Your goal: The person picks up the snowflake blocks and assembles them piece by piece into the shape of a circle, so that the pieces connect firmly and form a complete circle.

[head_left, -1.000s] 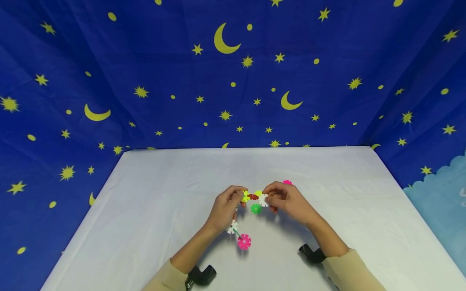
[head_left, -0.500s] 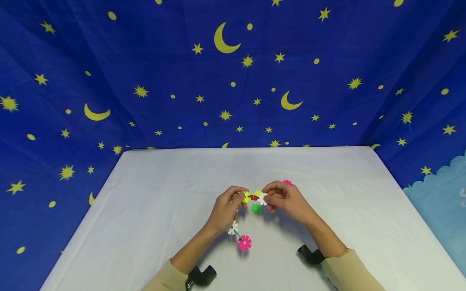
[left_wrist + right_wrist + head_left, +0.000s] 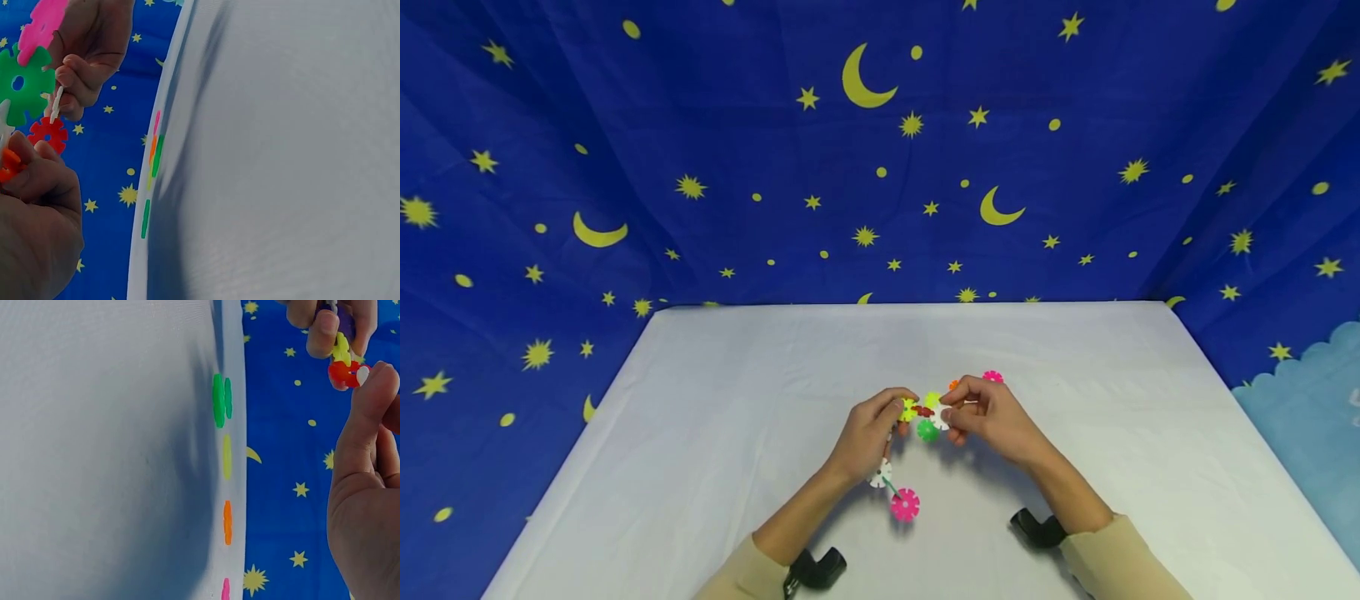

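Red disc [image 3: 923,411] midway: my left grip [image 3: 867,433] holds the disc chain [image 3: 876,477] beside it, my right grip [image 3: 996,418] pinches a white disc [image 3: 942,417] opposite; only right-wrist view catches a purple disc [image 3: 347,326] near the red.

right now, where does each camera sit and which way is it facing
Head: worn on the head, looking forward and down at the white table and star-patterned cloth; left hand, right hand, forearms and sleeves show.
Left wrist: worn there, looking across the table toward the cloth, picture turned sideways; both hands at its left.
Right wrist: worn there, also toward the cloth and sideways; both hands at its right.
Shared: the red disc between the hands shows in both wrist views.
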Demonstrator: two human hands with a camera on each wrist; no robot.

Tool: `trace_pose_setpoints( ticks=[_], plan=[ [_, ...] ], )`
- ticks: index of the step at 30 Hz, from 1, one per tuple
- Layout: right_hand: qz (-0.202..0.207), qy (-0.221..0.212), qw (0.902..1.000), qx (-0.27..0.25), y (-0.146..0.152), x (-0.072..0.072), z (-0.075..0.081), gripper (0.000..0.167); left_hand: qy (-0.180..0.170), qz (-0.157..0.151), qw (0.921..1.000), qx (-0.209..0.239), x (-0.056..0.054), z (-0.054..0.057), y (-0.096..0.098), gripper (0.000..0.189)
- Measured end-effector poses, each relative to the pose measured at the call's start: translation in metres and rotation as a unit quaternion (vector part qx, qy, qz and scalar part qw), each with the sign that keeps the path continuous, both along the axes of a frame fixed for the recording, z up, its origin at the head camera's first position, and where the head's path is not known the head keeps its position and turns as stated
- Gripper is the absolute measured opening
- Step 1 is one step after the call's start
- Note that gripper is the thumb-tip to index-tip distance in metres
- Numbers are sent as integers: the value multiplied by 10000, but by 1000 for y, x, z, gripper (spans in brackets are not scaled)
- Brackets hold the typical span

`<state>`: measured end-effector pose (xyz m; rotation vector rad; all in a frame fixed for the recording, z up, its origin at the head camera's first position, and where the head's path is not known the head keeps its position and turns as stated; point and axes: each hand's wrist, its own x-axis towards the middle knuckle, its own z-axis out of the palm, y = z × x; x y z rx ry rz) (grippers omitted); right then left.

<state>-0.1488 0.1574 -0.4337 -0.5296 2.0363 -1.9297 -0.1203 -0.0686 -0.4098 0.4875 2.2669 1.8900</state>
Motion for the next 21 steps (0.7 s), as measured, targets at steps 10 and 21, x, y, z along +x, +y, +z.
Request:
trace_pose_setpoints(
  ticks=[10, 21],
  plan=[
    [53, -20, 9999, 97, -1, 2, 0, 20, -66, 97, 9999, -35, 3, 0, 3, 30],
    [53, -21, 10000, -14, -3, 6, 5, 22, 33, 108, 9999, -86, 6, 2, 6, 29]
  ],
)
